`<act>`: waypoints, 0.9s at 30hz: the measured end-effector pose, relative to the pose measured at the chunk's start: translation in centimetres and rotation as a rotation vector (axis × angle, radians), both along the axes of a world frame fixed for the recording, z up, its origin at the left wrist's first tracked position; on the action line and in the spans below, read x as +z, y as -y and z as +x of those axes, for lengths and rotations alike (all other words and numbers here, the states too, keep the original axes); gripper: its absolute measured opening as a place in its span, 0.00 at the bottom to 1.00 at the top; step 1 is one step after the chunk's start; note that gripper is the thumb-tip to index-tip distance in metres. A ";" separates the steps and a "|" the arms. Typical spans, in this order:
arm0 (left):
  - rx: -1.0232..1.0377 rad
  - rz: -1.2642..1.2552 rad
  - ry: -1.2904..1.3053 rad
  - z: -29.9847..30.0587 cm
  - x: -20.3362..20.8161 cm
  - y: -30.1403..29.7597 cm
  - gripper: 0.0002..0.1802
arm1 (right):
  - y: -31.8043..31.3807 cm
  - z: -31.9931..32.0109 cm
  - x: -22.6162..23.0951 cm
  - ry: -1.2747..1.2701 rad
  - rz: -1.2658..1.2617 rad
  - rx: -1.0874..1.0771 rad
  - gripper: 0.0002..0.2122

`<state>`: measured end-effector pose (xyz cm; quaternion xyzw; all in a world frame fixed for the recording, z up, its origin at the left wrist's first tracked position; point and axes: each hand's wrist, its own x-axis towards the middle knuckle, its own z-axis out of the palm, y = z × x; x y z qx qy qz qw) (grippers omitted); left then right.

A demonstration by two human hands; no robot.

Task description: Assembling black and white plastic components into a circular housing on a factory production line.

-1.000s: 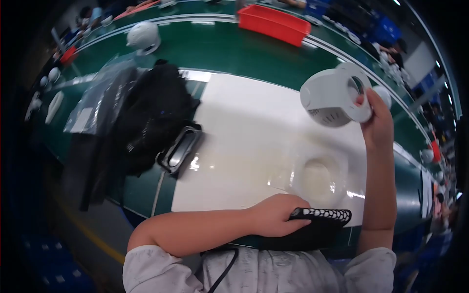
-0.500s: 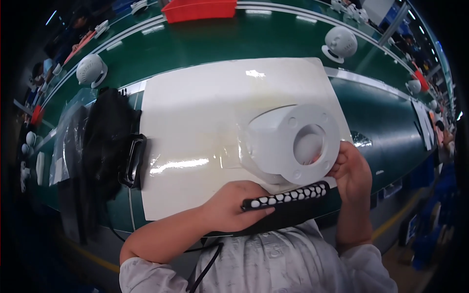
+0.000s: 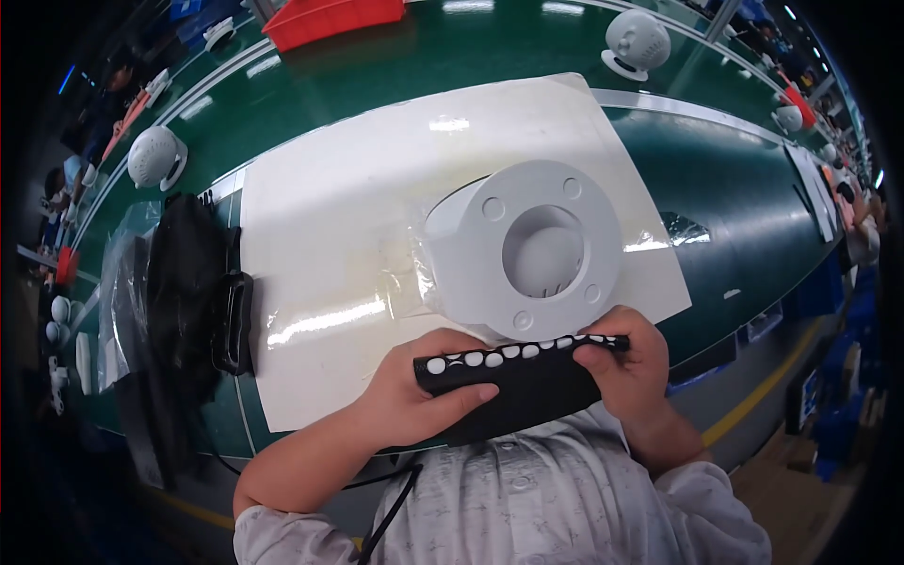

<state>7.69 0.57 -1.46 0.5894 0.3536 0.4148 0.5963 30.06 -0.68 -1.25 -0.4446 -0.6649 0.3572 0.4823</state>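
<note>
A flat black piece [image 3: 527,391] with a row of white round spots along its upper edge is held between both hands, close to my body. My left hand [image 3: 424,391] grips its left end, thumb lying over the black face. At the other end my right hand [image 3: 626,367] pinches it between thumb and fingers. Just beyond stands a white plastic housing [image 3: 457,250], tipped so that its round base faces me. That base has a large central opening with a rounded white part inside, and several shallow round recesses around it. The housing rests on a white board [image 3: 320,245].
Left of the board lie a black bag-like bundle [image 3: 179,282], clear plastic and a black handle-shaped frame [image 3: 234,325]. White rounded devices stand at the far left [image 3: 155,158] and far right [image 3: 638,42] on the green table. A red bin [image 3: 334,21] sits at the back.
My right hand has left the housing's rim and taken the right end of the black piece. The black piece now shows more of its face. The view has shifted and the housing's base faces me more squarely.
</note>
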 end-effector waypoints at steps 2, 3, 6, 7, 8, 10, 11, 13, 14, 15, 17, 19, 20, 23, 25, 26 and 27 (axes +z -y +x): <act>-0.036 -0.051 -0.101 -0.2 0.4 0.1 0.11 | 0.2 0.4 0.2 -0.002 -0.020 -0.009 0.10; -0.027 -0.005 -0.134 -0.2 0.6 0.1 0.09 | 0.4 0.7 0.2 -0.011 -0.080 0.021 0.10; -0.015 0.095 -0.143 -0.4 0.9 0.1 0.06 | 0.6 0.7 0.8 -0.168 -0.178 0.064 0.09; -0.011 0.148 -0.116 -0.4 0.9 0.0 0.06 | 0.6 0.7 0.9 -0.314 -0.216 0.078 0.09; -0.012 0.148 -0.114 -0.5 1.0 0.0 0.06 | 0.5 0.8 0.9 -0.312 -0.216 0.076 0.09; -0.053 0.202 -0.175 -0.6 1.2 -0.1 0.07 | 0.5 1.1 0.9 -0.322 0.001 -0.015 0.10; -0.053 0.202 -0.174 -0.6 1.1 0.0 0.07 | 0.3 2.0 0.9 -0.016 0.122 -0.006 0.12; -0.036 0.269 -0.153 -0.5 0.8 0.0 0.07 | 0.1 1.9 1.0 0.102 0.243 -0.040 0.12; -0.037 0.268 -0.152 -0.5 0.8 -0.1 0.07 | 0.1 1.9 1.0 0.219 0.363 -0.074 0.12; -0.027 0.292 -0.171 -0.4 0.8 0.0 0.07 | 0.0 2.0 1.0 0.220 0.363 -0.075 0.12; -0.019 0.315 -0.190 -0.5 0.9 0.0 0.07 | 0.0 1.9 1.0 0.315 0.538 -0.087 0.11; -0.060 0.257 -0.212 -0.7 1.0 -0.1 0.07 | -0.2 1.3 1.4 0.262 0.533 -0.059 0.13; -0.060 0.257 -0.212 -0.6 0.8 0.0 0.07 | -0.2 1.0 1.7 0.208 0.528 -0.031 0.15; -0.014 0.266 -0.196 -0.6 0.4 0.0 0.06 | -0.1 0.6 2.2 0.284 0.359 0.057 0.22; -0.016 0.277 -0.191 -0.7 0.3 0.0 0.06 | -0.1 0.6 1.9 0.295 0.361 0.064 0.25; -0.015 0.277 -0.191 -0.8 0.4 0.0 0.06 | -0.1 0.6 1.7 0.307 0.363 0.071 0.28; -0.041 0.285 -0.210 -0.8 0.7 -0.1 0.06 | -0.1 0.4 1.6 0.307 0.364 0.072 0.28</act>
